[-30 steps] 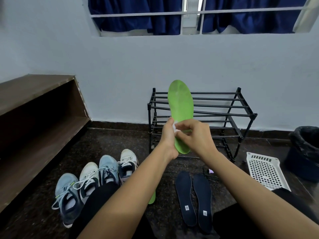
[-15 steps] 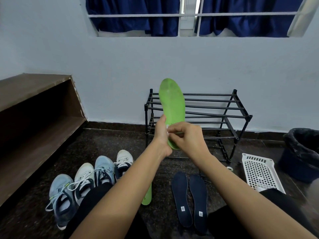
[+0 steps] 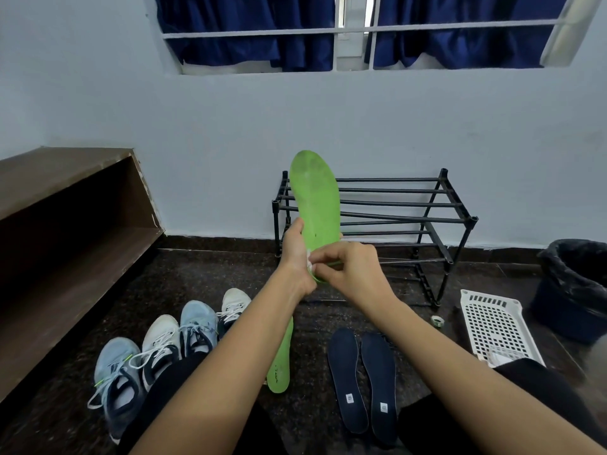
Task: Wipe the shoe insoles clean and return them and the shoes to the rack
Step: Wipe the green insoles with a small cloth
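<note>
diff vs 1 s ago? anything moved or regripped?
Right hand with the white wipe slid slightly down the green insole toward its lower end. No regrip: left hand still holds the insole upright. Shoes, second green insole, navy insoles and rack unchanged.

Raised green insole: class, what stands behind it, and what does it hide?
Behind the green insole stands the black shoe rack, against the pale wall. The insole covers a stretch of the rack's bars near the left end; whatever sits on that stretch cannot be seen.
</note>
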The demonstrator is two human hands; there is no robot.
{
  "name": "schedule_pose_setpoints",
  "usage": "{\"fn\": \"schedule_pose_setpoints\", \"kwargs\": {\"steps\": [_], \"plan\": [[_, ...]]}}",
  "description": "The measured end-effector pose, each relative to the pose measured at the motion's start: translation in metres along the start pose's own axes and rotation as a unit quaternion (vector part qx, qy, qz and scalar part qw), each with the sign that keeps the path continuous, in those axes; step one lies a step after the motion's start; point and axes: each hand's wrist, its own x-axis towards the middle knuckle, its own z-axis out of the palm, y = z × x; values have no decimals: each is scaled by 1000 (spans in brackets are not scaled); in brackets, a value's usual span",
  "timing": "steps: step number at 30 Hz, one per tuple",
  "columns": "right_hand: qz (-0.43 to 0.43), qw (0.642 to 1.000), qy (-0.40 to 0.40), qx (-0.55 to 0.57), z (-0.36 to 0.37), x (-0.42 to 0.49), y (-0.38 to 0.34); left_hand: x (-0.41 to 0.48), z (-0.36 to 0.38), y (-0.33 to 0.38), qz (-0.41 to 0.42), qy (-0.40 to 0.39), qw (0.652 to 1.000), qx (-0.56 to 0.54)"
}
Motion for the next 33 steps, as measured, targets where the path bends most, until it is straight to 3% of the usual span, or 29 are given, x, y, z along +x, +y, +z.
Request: {"fn": "schedule_pose_setpoints", "kwargs": {"steps": [7, 14, 21, 33], "plan": [[13, 997, 32, -67, -5, 5, 7, -9, 9, -19, -22, -16, 1000, 9], [37, 995, 83, -41, -20, 11, 11, -18, 17, -25, -30, -63, 997, 28], [10, 1000, -2, -8, -9, -3, 1, -5, 6, 0, -23, -54, 998, 9], [18, 993, 113, -27, -21, 11, 10, -17, 19, -26, -58, -81, 995, -9]]}}
